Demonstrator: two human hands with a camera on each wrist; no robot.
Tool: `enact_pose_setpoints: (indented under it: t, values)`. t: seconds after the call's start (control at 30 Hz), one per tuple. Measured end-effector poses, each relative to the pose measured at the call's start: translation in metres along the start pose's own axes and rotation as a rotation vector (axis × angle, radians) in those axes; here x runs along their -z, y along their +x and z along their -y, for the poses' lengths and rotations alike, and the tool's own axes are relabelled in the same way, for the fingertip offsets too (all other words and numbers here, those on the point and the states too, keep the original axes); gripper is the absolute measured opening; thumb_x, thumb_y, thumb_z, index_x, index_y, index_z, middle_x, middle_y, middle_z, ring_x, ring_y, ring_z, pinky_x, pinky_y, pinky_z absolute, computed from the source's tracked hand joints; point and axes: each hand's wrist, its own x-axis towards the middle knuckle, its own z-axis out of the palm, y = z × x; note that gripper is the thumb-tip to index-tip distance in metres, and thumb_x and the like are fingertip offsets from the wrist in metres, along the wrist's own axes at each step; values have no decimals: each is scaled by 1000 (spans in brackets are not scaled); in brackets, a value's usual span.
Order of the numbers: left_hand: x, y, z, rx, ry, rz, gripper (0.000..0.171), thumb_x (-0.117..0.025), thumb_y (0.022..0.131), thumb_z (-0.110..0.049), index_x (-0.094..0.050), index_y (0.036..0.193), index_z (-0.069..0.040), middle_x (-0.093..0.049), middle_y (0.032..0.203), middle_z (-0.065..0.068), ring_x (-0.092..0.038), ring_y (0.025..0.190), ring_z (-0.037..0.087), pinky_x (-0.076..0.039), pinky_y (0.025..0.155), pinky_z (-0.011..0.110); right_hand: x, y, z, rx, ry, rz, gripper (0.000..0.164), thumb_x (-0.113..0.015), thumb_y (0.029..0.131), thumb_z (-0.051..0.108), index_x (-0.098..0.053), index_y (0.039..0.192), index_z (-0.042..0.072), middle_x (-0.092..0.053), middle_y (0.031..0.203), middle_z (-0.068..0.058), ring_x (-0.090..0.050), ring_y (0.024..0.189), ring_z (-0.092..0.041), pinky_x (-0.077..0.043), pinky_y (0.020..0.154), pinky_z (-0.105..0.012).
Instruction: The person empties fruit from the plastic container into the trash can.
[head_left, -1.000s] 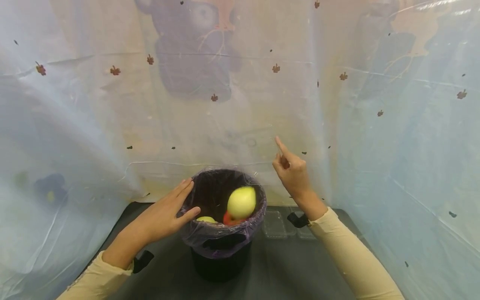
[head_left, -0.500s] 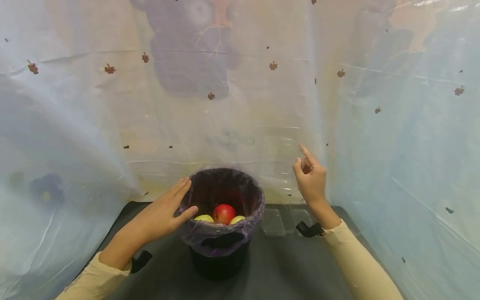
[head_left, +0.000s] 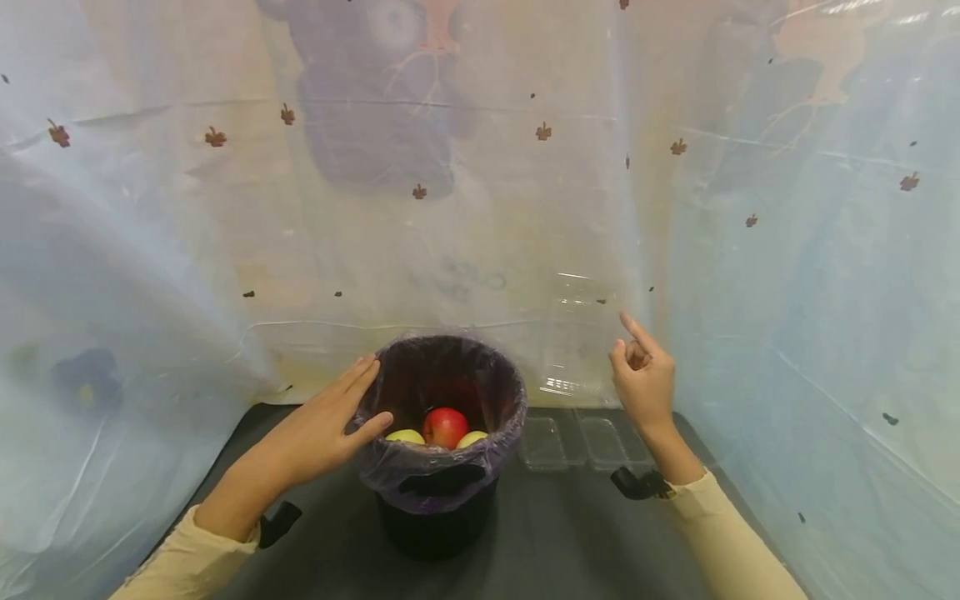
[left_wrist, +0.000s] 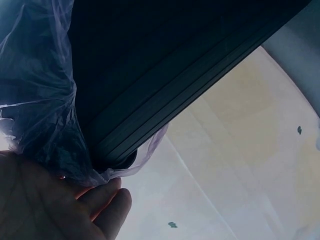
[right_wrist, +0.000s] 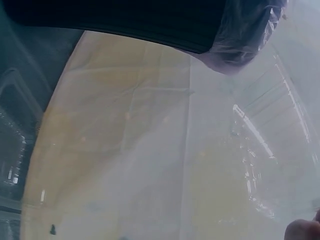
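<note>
In the head view a black bin (head_left: 437,533), lined with a thin purple bag (head_left: 442,498), stands on the dark table. Inside lie a red apple (head_left: 445,428) and two pale yellow fruits (head_left: 406,437), partly hidden by the rim. My left hand (head_left: 318,433) rests against the bin's left rim, fingers and thumb straight. To the right of the bin, raised in the air, my right hand (head_left: 647,379) pinches a clear plastic container (head_left: 573,379), with its index finger extended. The container shows mostly by its reflections; the right wrist view catches its shiny edges (right_wrist: 255,132).
More clear plastic containers (head_left: 543,443) lie on the dark tabletop (head_left: 555,533), right of the bin. Translucent patterned sheeting (head_left: 487,208) closes off the back and both sides.
A yellow fruit that was dropping into the bin now lies low beside the red apple. My right hand has moved right and slightly down with the clear container. The left hand stays at the rim.
</note>
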Motion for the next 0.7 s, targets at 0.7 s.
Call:
enact_pose_setpoints:
  t: [0.7]
  values:
    - [1, -1, 0, -3, -3, -4, 95, -46, 107, -70, -17, 173, -8, -12, 180, 14, -14, 165, 41, -19, 128, 67, 27, -53, -60, -193, -100, 78, 42, -62, 101, -8, -67, 142, -2, -42, 51, 2, -30, 42, 5, -23, 37, -18]
